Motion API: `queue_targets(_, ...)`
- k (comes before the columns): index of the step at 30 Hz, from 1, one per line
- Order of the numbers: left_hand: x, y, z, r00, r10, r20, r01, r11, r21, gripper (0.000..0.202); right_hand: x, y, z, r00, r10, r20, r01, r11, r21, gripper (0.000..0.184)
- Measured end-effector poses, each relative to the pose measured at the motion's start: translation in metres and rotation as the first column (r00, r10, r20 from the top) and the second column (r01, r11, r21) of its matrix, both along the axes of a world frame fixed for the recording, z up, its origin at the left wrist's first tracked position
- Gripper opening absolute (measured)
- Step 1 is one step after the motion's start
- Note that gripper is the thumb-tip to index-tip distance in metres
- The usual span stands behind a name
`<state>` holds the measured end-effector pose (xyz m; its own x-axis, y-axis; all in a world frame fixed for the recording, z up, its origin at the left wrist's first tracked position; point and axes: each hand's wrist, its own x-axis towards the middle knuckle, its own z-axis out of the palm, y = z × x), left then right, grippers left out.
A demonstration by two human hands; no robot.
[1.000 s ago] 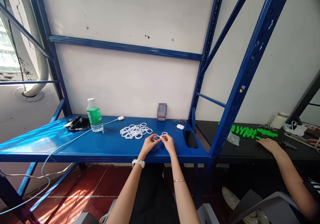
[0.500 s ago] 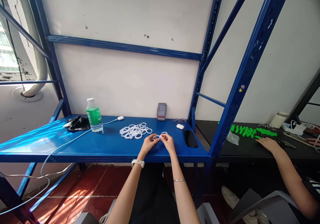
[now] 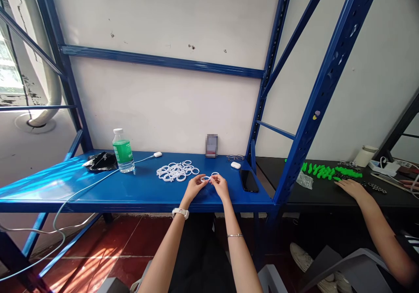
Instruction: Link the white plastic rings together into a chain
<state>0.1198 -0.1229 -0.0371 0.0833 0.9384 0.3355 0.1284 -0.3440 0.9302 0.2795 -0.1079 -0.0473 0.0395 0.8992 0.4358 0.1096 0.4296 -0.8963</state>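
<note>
My left hand (image 3: 194, 186) and my right hand (image 3: 221, 185) meet just above the blue shelf table (image 3: 137, 190), fingers pinched on a small white ring (image 3: 205, 178) held between them. A second white ring (image 3: 215, 174) lies on the table right behind my right hand. A heap of several white rings (image 3: 176, 171) sits a little to the left and behind my hands. A white watch is on my left wrist and a thin bracelet on my right.
A green-labelled water bottle (image 3: 123, 151), a black bag (image 3: 101, 160) and a white cable (image 3: 98, 181) lie at the left. A dark phone (image 3: 248, 181), white earbud case (image 3: 235, 165) and glasses (image 3: 235, 157) sit right. Another person's hand (image 3: 352, 188) rests on the black table by green parts (image 3: 327, 171).
Barely anything: my hands stay together on the white ring, with only small finger movement. The other person's hand holds its place.
</note>
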Motion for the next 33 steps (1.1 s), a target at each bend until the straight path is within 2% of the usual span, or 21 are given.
queue_targets(7,0.000,-0.002,0.002,1.000,-0.014,0.019,0.014,1.000,-0.005,0.058,0.001,0.001,-0.001,0.999,-0.020,-0.033,0.020,1.000,-0.015,0.049)
queue_targets(23,0.003,-0.011,0.013,1.000,0.005,-0.030,-0.004,1.000,0.018,0.046,0.000,-0.002,0.003,0.998,-0.030,-0.051,0.030,0.999,-0.017,0.051)
queue_targets(33,0.002,-0.008,0.008,1.000,-0.001,-0.021,0.001,1.000,0.020,0.045,0.000,-0.004,0.004,0.999,-0.033,-0.034,0.033,0.999,-0.015,0.052)
